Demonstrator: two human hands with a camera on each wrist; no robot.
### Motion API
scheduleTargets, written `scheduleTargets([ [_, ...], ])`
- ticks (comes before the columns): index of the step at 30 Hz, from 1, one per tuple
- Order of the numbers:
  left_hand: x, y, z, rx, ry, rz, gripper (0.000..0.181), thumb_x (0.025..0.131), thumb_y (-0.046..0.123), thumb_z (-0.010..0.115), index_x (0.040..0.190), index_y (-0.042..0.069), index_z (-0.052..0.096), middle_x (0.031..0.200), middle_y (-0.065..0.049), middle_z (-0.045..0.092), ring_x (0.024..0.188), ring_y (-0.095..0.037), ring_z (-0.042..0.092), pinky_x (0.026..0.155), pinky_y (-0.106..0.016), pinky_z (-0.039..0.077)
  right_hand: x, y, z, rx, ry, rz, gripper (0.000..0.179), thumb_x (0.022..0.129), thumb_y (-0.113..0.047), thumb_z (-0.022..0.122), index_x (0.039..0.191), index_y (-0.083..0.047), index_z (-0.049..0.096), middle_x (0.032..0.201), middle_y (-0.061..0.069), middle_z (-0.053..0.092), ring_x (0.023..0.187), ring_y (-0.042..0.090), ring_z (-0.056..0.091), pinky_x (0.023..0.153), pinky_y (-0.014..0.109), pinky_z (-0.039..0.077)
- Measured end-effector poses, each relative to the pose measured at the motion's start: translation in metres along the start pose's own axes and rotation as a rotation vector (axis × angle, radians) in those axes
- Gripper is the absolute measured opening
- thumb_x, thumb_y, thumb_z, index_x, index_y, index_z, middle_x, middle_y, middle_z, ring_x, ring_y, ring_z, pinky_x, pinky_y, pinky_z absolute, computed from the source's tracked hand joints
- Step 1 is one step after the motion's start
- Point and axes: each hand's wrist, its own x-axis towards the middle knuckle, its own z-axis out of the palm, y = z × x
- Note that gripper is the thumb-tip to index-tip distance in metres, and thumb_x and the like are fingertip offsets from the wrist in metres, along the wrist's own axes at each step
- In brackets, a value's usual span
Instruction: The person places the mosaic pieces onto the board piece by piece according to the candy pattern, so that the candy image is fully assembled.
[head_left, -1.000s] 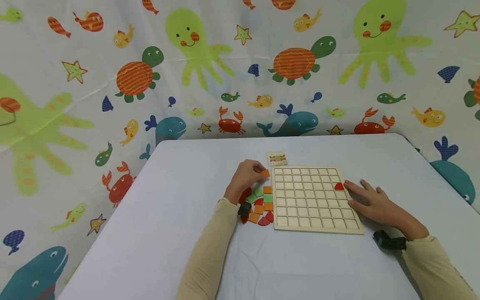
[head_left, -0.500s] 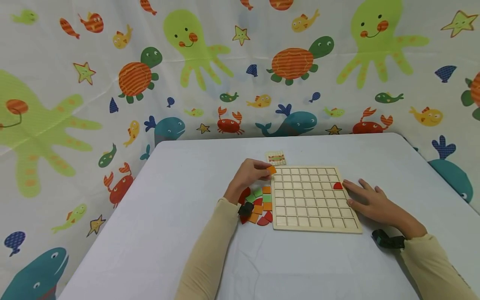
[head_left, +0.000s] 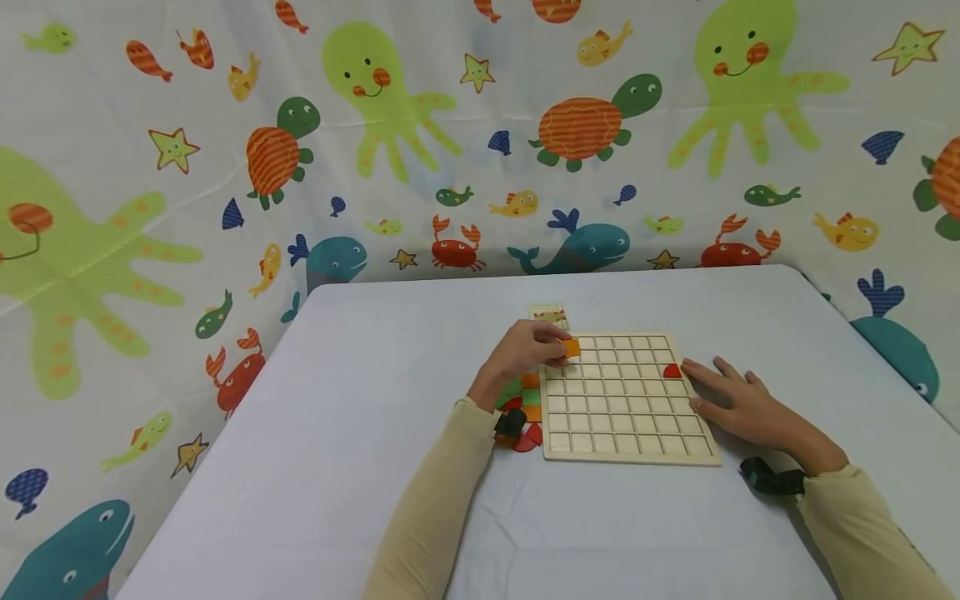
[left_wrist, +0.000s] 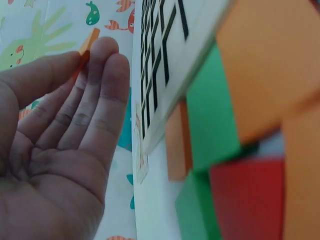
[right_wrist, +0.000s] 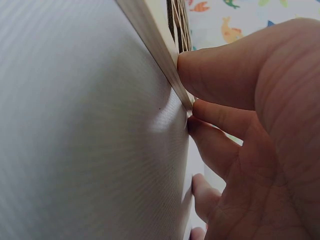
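Note:
My left hand [head_left: 525, 348] pinches a small orange square tile [head_left: 572, 347] between thumb and fingertips, over the upper left cells of a wooden grid board [head_left: 622, 410]. In the left wrist view the tile [left_wrist: 90, 44] shows edge-on at the fingertips. A red quarter-round tile [head_left: 672, 372] sits in a cell by the board's right side. There my right hand [head_left: 738, 408] lies with fingers extended, thumb and index tips at the edge. The right wrist view shows the thumb [right_wrist: 220, 75] against the board's rim [right_wrist: 157, 50].
Loose orange, green and red tiles [head_left: 531, 398] lie along the board's left side, partly hidden under my left wrist. Behind the board is a small pattern card [head_left: 549, 310], partly covered by my left hand. A white cloth [head_left: 360, 367] covers the table.
My left hand has carried the orange tile rightward, from beside the board's left edge to above its upper left cells. My right hand has stayed at the right edge.

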Motion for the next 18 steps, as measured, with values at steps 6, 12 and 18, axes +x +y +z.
scheduleTargets([
  [6,0.002,0.005,0.013,-0.043,-0.042,0.020,0.022,0.103,0.007,0.072,0.121,-0.007,0.074,0.101,-0.014,0.078,0.090,-0.034,0.079,0.089,-0.033,0.061,0.000,-0.001,0.000,-0.003,-0.002,0.008,0.068,0.105,-0.030,0.065,0.158,0.006,0.040,0.162,0.039,0.031,0.150,0.067,0.011,0.113,0.083,0.003],
  [12,0.005,0.010,0.028,-0.082,-0.064,0.031,0.020,0.102,0.007,0.073,0.117,-0.006,0.075,0.097,-0.013,0.079,0.093,-0.039,0.078,0.086,-0.034,0.062,0.000,0.000,0.000,0.004,0.000,0.004,0.068,0.105,-0.030,0.066,0.158,0.006,0.041,0.162,0.039,0.031,0.150,0.067,0.010,0.113,0.083,0.002],
  [18,0.009,0.012,0.041,-0.125,-0.088,0.026,0.017,0.101,0.005,0.073,0.114,-0.006,0.075,0.096,-0.013,0.078,0.090,-0.037,0.078,0.085,-0.039,0.063,0.000,-0.002,0.000,-0.006,0.009,-0.003,0.068,0.105,-0.030,0.066,0.158,0.005,0.041,0.162,0.039,0.032,0.150,0.066,0.012,0.113,0.083,0.003],
])
